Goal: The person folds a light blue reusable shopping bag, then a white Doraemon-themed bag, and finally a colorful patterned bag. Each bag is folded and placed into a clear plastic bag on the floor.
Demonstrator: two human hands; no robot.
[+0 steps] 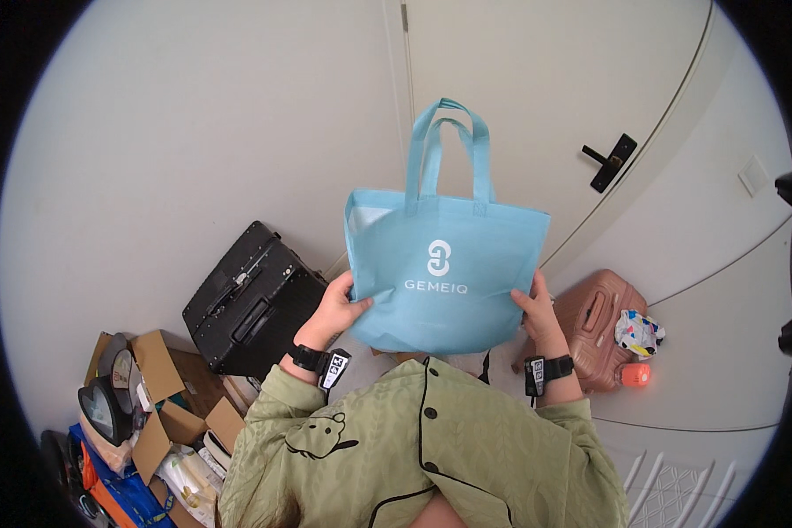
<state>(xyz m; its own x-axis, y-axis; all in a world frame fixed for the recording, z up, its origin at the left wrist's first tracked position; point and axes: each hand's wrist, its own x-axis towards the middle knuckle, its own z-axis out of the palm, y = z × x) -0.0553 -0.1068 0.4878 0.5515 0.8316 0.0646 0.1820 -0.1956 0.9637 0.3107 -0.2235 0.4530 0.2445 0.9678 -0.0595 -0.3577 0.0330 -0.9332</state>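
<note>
A light blue fabric tote bag (445,277) with white print is held upright in front of me. My left hand (340,307) grips its left side low down, thumb on the front face. On the opposite side, my right hand (534,307) pinches the edge in the same way. Both handles stand up in loops above the bag's top, which gapes a little at the left corner and shows a pale inside. The fingers behind the bag are hidden. What the bag holds, if anything, cannot be seen.
A black suitcase (257,310) leans by the wall at left, near open cardboard boxes (155,369) with mixed goods. At right are a pink suitcase (587,323), a patterned plastic bag (637,333) and an orange-lidded container (635,375). Ahead is a door with a black handle (610,163).
</note>
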